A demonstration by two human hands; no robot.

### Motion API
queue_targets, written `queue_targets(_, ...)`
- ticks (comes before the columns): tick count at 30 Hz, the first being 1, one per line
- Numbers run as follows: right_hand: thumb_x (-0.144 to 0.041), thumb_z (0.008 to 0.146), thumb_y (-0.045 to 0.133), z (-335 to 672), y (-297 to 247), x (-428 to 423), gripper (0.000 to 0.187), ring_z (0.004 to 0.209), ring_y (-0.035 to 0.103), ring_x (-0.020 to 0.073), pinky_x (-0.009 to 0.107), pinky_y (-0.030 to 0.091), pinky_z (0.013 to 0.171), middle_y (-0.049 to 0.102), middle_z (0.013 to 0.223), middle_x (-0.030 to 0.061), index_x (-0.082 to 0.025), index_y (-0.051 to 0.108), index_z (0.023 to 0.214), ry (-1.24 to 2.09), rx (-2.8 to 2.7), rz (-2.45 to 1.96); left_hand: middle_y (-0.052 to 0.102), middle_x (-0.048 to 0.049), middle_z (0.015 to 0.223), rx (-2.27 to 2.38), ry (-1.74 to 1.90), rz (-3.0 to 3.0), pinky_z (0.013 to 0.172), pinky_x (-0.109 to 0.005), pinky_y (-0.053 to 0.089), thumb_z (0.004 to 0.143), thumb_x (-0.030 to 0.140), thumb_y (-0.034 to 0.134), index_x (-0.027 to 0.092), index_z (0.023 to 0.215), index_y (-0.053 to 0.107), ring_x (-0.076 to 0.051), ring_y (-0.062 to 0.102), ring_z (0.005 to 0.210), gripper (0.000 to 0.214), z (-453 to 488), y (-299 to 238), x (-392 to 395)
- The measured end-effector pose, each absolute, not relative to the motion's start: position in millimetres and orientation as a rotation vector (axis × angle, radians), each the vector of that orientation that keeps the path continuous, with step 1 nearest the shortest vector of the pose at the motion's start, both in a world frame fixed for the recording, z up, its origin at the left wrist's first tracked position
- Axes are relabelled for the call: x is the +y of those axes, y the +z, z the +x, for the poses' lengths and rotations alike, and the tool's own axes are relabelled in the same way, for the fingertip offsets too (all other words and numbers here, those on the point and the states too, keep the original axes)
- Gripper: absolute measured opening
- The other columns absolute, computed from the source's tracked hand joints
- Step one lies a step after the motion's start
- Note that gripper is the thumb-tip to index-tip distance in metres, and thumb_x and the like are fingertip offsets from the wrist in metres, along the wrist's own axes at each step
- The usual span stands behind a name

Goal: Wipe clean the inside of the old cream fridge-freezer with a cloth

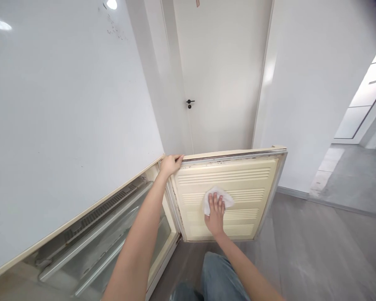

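An open refrigerator door, cream-coloured and ribbed on its inner side, stands swung out before me. My left hand is closed over its top edge at the hinge end. With fingers laid over a white cloth, my right hand presses the cloth against the ribbed inner panel, near its middle. Dark stains run along the door's gasket. To the left is the open cabinet, with glass shelves inside, partly hidden behind my left forearm.
The refrigerator's flat white top fills the upper left. Behind the open door are a white room door with a black handle and a white wall. Grey flooring lies to the right; my knees are below the door.
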State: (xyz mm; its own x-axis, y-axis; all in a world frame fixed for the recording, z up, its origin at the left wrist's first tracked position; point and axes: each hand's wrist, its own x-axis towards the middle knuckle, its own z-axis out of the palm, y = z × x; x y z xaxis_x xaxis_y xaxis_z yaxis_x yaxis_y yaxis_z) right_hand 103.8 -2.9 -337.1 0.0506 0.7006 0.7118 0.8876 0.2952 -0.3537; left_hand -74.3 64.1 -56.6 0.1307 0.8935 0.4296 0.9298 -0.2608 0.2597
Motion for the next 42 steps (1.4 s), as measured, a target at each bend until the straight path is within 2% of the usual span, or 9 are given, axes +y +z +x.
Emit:
queue_targets(5, -0.022, 0.083, 0.044, 171.2, -349.6, 18.8, 0.083, 0.144, 0.000, 0.0351, 0.064, 0.023, 0.108, 0.003, 0.159, 0.0120, -0.020, -0.001, 0.153, -0.355, -1.407, -1.474, 0.076, -0.0013, 0.103, -1.871, -0.791, -2.292, 0.074, -0.029, 0.046, 0.091, 0.052, 0.032, 0.032, 0.105, 0.071, -0.022, 0.066, 0.096, 0.046, -74.3, -56.4, 63.8)
queue_targets(10, -0.026, 0.083, 0.042, 213.5, -350.3, 36.9, 0.078, 0.144, 0.004, 0.0346, 0.065, 0.019, 0.110, 0.008, 0.158, 0.0154, -0.016, 0.009, 0.152, -0.240, -1.160, -1.491, 0.076, -0.0012, 0.103, -1.888, -0.776, -2.276, 0.074, -0.028, 0.046, 0.091, 0.052, 0.032, 0.032, 0.105, 0.071, -0.021, 0.066, 0.095, 0.045, -74.2, -57.1, 65.7)
queue_targets(15, -0.028, 0.082, 0.040, 212.6, -352.8, 38.2, 0.076, 0.145, 0.006, 0.0316, 0.061, 0.016, 0.113, 0.010, 0.157, 0.0156, -0.012, 0.014, 0.152, -0.128, -1.057, -1.449, 0.076, -0.0011, 0.104, -1.897, -0.770, -2.266, 0.075, -0.030, 0.046, 0.091, 0.053, 0.031, 0.034, 0.106, 0.070, -0.022, 0.066, 0.096, 0.046, -73.5, -57.9, 66.3)
queue_targets(23, -0.032, 0.086, 0.036, 195.9, -400.2, 22.7, 0.068, 0.145, 0.009, 0.0298, 0.058, 0.018, 0.114, 0.018, 0.156, 0.0150, -0.014, 0.022, 0.150, -0.002, -1.211, -1.420, 0.074, -0.0011, 0.110, -1.890, -0.784, -2.258, 0.076, -0.030, 0.046, 0.091, 0.052, 0.032, 0.035, 0.109, 0.069, -0.022, 0.065, 0.102, 0.045, -72.2, -58.9, 65.1)
queue_targets(30, -0.035, 0.087, 0.035, 221.7, -359.7, 42.0, 0.072, 0.144, 0.008, 0.0325, 0.057, 0.014, 0.115, 0.010, 0.157, 0.0192, -0.008, 0.015, 0.151, -0.039, -0.919, -1.497, 0.075, -0.0021, 0.107, -1.900, -0.778, -2.250, 0.074, -0.031, 0.046, 0.091, 0.052, 0.031, 0.033, 0.108, 0.070, -0.023, 0.066, 0.099, 0.046, -71.2, -58.3, 64.9)
queue_targets(36, -0.036, 0.089, 0.037, 147.1, -346.7, 34.9, 0.077, 0.144, 0.000, 0.0355, 0.062, 0.016, 0.111, 0.003, 0.157, 0.0191, -0.010, 0.001, 0.152, -0.081, -1.026, -1.505, 0.074, -0.0002, 0.110, -1.924, -0.765, -2.227, 0.077, -0.030, 0.045, 0.092, 0.051, 0.032, 0.035, 0.111, 0.068, -0.022, 0.065, 0.102, 0.044, -71.1, -59.0, 65.2)
queue_targets(39, -0.024, 0.087, 0.037, 94.0, -353.3, 19.7, 0.079, 0.144, -0.003, 0.0356, 0.064, 0.021, 0.109, -0.001, 0.159, 0.0135, -0.017, -0.007, 0.152, -0.092, -1.283, -1.459, 0.075, -0.0003, 0.109, -1.912, -0.755, -2.225, 0.076, -0.030, 0.045, 0.092, 0.051, 0.031, 0.036, 0.110, 0.068, -0.022, 0.065, 0.101, 0.044, -71.3, -60.1, 66.2)
queue_targets(42, -0.011, 0.077, 0.041, 53.1, -361.4, 3.6, 0.089, 0.145, -0.004, 0.0345, 0.059, 0.022, 0.110, -0.001, 0.159, 0.0068, -0.021, -0.006, 0.152, -0.092, -1.576, -1.434, 0.075, -0.0006, 0.108, -1.902, -0.754, -2.221, 0.075, -0.031, 0.046, 0.092, 0.051, 0.031, 0.036, 0.109, 0.069, -0.022, 0.066, 0.100, 0.045, -71.5, -61.3, 67.6)
